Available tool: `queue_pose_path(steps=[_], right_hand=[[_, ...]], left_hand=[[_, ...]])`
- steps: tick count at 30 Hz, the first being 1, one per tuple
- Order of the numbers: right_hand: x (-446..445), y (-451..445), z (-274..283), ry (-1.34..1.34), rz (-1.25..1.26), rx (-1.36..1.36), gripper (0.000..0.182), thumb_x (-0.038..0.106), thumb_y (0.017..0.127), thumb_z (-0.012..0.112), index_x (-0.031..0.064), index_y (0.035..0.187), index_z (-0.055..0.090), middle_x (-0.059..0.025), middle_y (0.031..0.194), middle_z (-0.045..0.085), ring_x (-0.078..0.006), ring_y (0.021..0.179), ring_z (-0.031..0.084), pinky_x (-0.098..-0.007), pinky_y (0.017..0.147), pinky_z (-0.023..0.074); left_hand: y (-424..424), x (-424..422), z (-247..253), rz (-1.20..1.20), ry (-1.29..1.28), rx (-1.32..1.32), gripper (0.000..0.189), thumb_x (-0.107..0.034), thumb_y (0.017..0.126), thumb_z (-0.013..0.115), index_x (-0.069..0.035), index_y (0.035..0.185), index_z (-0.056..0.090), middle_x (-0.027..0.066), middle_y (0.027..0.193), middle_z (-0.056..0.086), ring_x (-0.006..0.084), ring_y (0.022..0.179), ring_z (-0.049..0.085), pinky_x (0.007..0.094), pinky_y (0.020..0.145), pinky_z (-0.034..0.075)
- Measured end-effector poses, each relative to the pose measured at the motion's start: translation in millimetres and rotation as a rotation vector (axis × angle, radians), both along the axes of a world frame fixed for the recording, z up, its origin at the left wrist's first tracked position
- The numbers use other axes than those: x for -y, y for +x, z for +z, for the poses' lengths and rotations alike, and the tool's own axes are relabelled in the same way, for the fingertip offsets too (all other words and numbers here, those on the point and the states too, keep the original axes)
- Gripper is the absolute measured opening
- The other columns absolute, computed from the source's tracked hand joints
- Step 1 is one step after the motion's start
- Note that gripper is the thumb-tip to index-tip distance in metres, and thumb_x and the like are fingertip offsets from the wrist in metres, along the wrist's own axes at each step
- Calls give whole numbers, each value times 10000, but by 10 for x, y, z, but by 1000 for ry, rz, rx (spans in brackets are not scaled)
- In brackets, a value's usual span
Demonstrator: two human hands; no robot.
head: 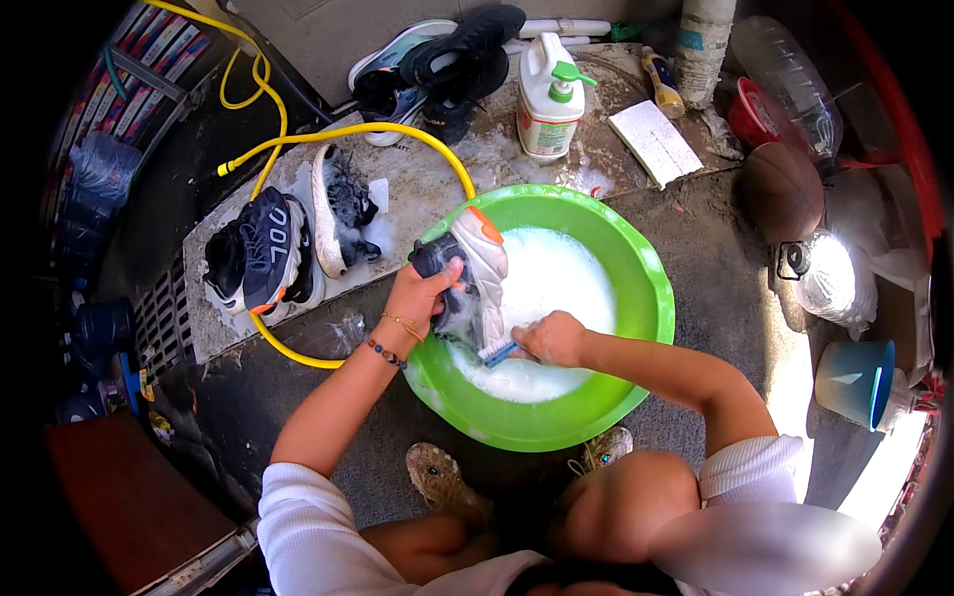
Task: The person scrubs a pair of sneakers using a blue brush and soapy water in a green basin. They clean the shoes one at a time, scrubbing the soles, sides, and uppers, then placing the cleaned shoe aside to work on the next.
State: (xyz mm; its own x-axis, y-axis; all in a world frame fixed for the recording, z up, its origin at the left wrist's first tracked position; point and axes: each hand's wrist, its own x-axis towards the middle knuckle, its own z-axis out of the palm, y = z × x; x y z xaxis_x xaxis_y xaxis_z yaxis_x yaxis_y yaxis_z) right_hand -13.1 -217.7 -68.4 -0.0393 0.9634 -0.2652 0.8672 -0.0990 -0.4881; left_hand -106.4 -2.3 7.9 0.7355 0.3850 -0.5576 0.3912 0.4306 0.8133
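Over a green plastic basin [656, 298] of white suds [555, 279], my left hand [426, 294] grips a soapy sneaker [488, 283] with a pale sole and orange patches. In my right hand [550, 339] is a blue-backed scrubbing brush [498, 354], its white bristles against the lower end of the sole. A sudsy dark shoe [343, 212] with a pale sole lies on its side on the concrete slab left of the basin. Beside it rests a dark blue sneaker [272, 246] with orange accents, close to another dark shoe [223, 261].
A yellow hose [358, 130] curves across the slab [298, 160] and behind the basin. Beyond stand a white pump jug [550, 112], piled shoes [455, 59], a white block [654, 141] and a small bottle [662, 82]. At right are a ball [782, 192] and a blue bucket [850, 380].
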Motion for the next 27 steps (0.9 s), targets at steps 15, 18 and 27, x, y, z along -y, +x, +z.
queue_pose_path(steps=[15, 18, 27], right_hand=[[-346, 322, 636, 289, -121, -50, 321, 367, 870, 513, 48, 841, 510, -131, 610, 586, -332, 590, 595, -444, 543, 464], [-440, 79, 479, 218, -305, 26, 346, 390, 889, 484, 50, 822, 486, -144, 574, 568, -345, 526, 574, -455, 485, 451], [-526, 164, 591, 350, -303, 137, 415, 468, 879, 462, 58, 821, 491, -112, 567, 587, -288, 482, 590, -398, 413, 447]], left_hand=[[-80, -149, -36, -110, -60, -10, 211, -207, 848, 631, -63, 999, 594, 8, 860, 618, 93, 736, 599, 251, 623, 501], [-68, -154, -184, -90, -91, 34, 217, -218, 854, 624, -66, 1004, 591, 1, 885, 614, 96, 768, 602, 261, 649, 502], [-59, -164, -215, 6, -154, 69, 193, -280, 837, 644, -104, 897, 593, -24, 766, 606, 44, 549, 519, 187, 446, 365]])
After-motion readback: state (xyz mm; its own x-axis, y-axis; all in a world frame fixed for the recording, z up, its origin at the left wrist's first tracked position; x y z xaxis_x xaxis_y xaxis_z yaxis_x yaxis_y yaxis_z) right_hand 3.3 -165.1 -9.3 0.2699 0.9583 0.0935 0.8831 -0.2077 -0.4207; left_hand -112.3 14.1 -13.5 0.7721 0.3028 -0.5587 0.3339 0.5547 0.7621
